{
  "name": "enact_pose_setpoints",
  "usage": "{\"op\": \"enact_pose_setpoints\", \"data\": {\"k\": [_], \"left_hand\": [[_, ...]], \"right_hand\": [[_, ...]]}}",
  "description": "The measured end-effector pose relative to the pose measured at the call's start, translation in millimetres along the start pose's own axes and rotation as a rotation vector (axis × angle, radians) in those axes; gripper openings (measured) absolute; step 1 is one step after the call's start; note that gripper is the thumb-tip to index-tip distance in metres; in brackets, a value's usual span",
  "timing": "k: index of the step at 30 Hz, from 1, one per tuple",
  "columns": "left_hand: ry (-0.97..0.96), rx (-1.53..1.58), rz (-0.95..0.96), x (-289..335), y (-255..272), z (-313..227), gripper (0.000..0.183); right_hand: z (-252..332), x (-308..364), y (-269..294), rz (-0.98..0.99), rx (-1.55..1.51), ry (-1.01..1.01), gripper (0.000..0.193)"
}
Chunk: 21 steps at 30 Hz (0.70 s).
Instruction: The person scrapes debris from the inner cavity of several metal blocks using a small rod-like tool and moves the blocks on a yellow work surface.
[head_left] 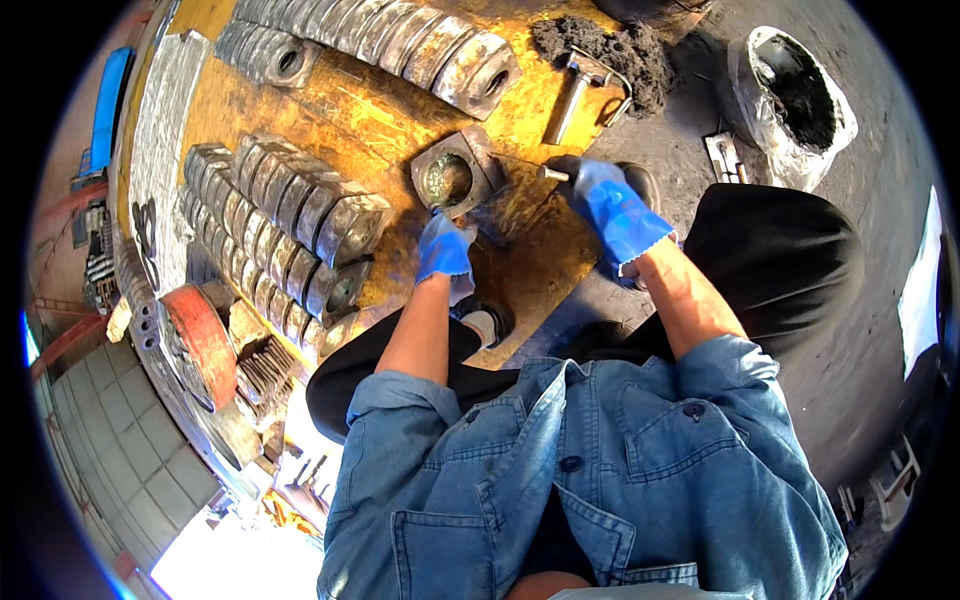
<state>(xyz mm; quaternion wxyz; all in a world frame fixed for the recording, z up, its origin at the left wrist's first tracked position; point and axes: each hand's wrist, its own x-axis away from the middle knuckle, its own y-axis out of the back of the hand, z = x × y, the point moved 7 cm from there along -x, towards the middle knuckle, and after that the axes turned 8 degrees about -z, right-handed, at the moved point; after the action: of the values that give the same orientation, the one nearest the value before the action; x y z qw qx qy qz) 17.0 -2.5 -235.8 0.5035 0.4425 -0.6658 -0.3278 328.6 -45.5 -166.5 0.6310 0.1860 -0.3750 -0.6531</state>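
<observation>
A square metal block (480, 170) with a round opening rests on the yellow, worn plate in front of me; greenish-dark material shows inside the opening. My left hand (445, 252), in a blue glove, grips the block's near edge, its fingers closed and partly hidden. To the right, my right hand (612, 208), also gloved in blue, is closed around a dark tool with a shiny round metal end (552, 173). The tool's full shape is hidden by the hand. A thin rod lies between that tool and the block.
Rows of similar metal blocks (315, 205) stand at the left, with another row (430, 50) farther back. A hammer-like metal tool (572, 100) lies beside a dark powder heap (625, 55). A plastic-lined container (745, 75) of black material stands right. A red-rimmed wheel (200, 340) is left.
</observation>
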Motion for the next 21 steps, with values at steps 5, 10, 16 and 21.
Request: {"op": "enact_pose_setpoints", "data": {"k": [5, 10, 16, 21], "left_hand": [[-0.003, 0.013, 0.001, 2, 6, -1, 0.045], [-0.030, 0.043, -0.006, 4, 19, -11, 0.044], [0.017, 0.077, 0.011, -2, 10, 3, 0.043], [0.035, 0.161, 0.021, 6, 28, 7, 0.046]], "right_hand": [[34, -16, 27, 0.073, 0.186, 0.192, 0.047], [39, -49, 31, 0.212, 0.268, 0.321, 0.049], [45, -68, -27, 0.354, -0.332, 0.665, 0.030], [51, -55, -81, 0.541, -0.012, 0.032, 0.021]]}}
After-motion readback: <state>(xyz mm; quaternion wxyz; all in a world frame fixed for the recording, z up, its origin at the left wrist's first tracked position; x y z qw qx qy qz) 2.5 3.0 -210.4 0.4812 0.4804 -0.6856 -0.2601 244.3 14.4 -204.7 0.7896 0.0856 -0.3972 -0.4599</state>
